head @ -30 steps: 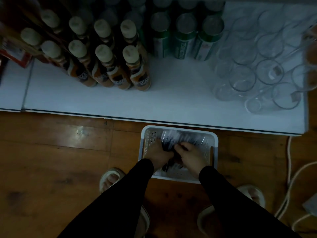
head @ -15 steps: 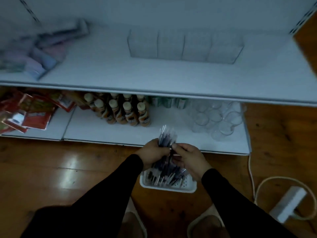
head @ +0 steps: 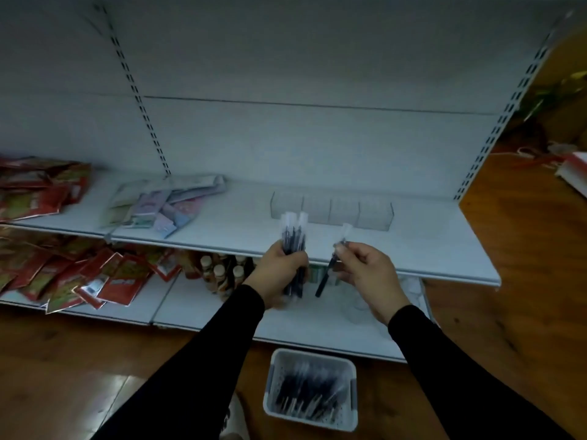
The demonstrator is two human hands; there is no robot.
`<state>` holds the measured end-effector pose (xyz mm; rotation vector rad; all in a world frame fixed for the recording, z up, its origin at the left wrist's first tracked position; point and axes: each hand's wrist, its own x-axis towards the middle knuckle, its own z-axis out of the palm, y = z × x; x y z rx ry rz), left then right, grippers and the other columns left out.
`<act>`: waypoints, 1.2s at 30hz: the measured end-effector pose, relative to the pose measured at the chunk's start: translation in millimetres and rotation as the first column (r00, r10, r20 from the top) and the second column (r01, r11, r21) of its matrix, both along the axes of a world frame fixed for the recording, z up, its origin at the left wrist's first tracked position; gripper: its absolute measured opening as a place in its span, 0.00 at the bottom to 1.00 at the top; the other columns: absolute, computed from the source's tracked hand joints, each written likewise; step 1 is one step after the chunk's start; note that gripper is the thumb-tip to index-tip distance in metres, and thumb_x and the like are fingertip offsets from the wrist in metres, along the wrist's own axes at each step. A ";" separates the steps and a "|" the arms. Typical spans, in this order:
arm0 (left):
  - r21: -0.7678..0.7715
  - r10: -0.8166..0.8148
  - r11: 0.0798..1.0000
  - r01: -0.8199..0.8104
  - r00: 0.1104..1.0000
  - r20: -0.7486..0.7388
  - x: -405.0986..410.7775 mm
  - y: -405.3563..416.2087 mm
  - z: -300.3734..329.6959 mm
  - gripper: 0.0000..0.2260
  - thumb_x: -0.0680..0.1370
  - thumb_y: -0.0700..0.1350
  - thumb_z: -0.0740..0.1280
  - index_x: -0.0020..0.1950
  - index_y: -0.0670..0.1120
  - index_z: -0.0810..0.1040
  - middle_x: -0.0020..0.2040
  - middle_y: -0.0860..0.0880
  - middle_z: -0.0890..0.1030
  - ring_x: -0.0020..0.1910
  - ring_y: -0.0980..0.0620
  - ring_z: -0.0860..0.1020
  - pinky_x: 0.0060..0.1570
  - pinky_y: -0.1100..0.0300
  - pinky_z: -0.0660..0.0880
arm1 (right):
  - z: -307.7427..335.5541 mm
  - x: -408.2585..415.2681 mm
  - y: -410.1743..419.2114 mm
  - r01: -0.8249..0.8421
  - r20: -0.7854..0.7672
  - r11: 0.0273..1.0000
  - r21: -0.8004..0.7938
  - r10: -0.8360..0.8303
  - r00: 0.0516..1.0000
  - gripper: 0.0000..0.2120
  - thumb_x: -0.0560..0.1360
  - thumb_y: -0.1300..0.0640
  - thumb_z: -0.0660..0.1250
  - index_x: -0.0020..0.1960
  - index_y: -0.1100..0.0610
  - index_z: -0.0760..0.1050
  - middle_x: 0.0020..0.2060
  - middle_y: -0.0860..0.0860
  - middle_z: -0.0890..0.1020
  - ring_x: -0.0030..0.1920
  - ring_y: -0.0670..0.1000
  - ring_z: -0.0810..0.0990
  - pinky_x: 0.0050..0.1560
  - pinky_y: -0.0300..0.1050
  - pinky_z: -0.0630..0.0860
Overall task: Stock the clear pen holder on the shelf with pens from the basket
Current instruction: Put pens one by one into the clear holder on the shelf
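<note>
My left hand (head: 279, 271) grips an upright bundle of pens (head: 293, 236) with dark barrels and clear caps, held in front of the shelf's front edge. My right hand (head: 365, 269) pinches a single pen (head: 333, 262) that tilts, cap up, just right of the bundle. The clear pen holder (head: 332, 208), with several compartments, stands on the white shelf (head: 413, 249) behind both hands, and I see nothing in it. A white basket (head: 313, 357) with more pens sits on the floor below my arms.
Pastel packets (head: 165, 208) lie left of the holder and red packets (head: 38, 192) at the far left of the shelf. The lower shelf holds red packets (head: 95, 281), bottles (head: 219, 271) and clear glasses. Wooden floor runs on the right.
Both hands rose from the basket on the floor to shelf height. The left hand keeps the bundle; the right hand has drawn one pen away from it.
</note>
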<state>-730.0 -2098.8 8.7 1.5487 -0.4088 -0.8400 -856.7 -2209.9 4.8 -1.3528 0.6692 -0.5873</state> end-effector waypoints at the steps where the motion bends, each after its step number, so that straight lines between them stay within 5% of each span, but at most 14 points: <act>1: -0.012 0.019 1.000 -0.019 1.000 0.014 5.0 -0.6 1.1 0.05 0.75 0.35 0.64 0.49 0.40 0.72 0.36 0.43 0.75 0.35 0.47 0.75 0.38 0.54 0.74 | 4.0 5.8 -2.5 0.017 0.010 0.999 -0.032 -0.017 1.000 0.04 0.77 0.57 0.68 0.48 0.56 0.81 0.42 0.51 0.85 0.43 0.49 0.84 0.46 0.42 0.82; 11: -0.189 0.186 0.957 -0.220 0.966 -0.180 87.3 -22.8 -42.2 0.03 0.76 0.37 0.66 0.46 0.42 0.72 0.28 0.49 0.77 0.34 0.47 0.75 0.39 0.51 0.72 | -5.1 113.9 -57.0 0.154 0.059 0.964 -0.218 -0.144 0.988 0.04 0.77 0.57 0.69 0.49 0.55 0.81 0.41 0.48 0.86 0.45 0.48 0.85 0.44 0.38 0.79; 24: -0.316 0.246 0.886 -0.338 0.923 -0.297 132.5 -29.7 -54.3 0.02 0.77 0.34 0.64 0.46 0.41 0.73 0.29 0.49 0.77 0.31 0.50 0.75 0.36 0.53 0.73 | 5.1 233.7 -100.4 0.140 0.126 0.912 -0.385 -0.099 0.987 0.07 0.79 0.57 0.66 0.53 0.57 0.80 0.46 0.53 0.85 0.48 0.50 0.84 0.45 0.37 0.79; 36: -0.360 0.242 0.841 -0.404 0.876 -0.417 146.6 -22.4 -47.7 0.02 0.76 0.33 0.63 0.46 0.39 0.73 0.31 0.47 0.75 0.29 0.53 0.76 0.30 0.59 0.74 | -4.8 257.0 -102.4 0.095 0.058 0.874 -0.476 -0.076 0.995 0.04 0.79 0.56 0.66 0.47 0.49 0.79 0.44 0.51 0.85 0.48 0.50 0.84 0.54 0.52 0.80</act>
